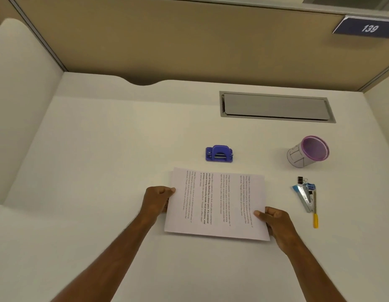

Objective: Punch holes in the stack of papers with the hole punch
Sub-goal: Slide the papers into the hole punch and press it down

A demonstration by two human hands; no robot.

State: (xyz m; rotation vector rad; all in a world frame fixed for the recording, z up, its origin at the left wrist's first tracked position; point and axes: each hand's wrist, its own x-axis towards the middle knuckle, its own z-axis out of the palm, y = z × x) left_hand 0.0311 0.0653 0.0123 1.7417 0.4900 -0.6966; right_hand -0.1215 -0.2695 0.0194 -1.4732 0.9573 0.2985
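Observation:
A stack of printed white papers lies turned sideways on the white desk, its text running top to bottom. My left hand grips the stack's left edge, thumb on top. My right hand grips the right edge near the front corner, thumb on the top sheet. A small blue hole punch stands on the desk just beyond the stack's far edge, apart from the paper and untouched.
A purple-rimmed pen cup stands at the right. A blue stapler, a black binder clip and a yellow-handled tool lie right of the papers. A grey cable hatch is set in the desk further back. Partition walls enclose the desk.

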